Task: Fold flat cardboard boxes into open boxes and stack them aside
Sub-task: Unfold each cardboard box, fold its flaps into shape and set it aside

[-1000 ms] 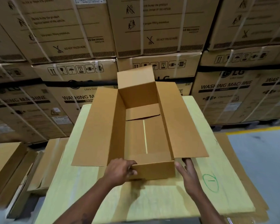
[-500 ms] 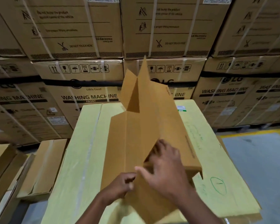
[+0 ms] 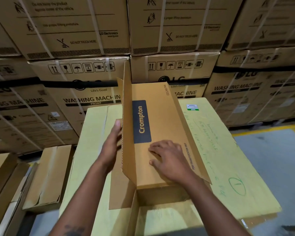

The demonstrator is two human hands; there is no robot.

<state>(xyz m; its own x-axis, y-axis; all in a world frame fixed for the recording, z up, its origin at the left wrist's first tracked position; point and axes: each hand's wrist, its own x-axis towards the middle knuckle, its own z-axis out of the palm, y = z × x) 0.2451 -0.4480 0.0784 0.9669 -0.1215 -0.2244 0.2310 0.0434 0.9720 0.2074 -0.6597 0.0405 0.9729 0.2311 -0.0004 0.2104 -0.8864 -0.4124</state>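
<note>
Brown corrugated Crompton box [image 3: 160, 120] lies on the yellow-green carton top [image 3: 228, 150]. Right hand [image 3: 169, 159] presses flat, fingers spread, on its printed panel. Left hand [image 3: 111, 142], fingers straight, touches the upright flap [image 3: 126, 116].

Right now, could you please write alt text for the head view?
Two bare hands handle a brown Crompton box on a yellow-green carton: the left hand against its upright flap, the right hand flat on top. Washing machine cartons are stacked behind.
</note>
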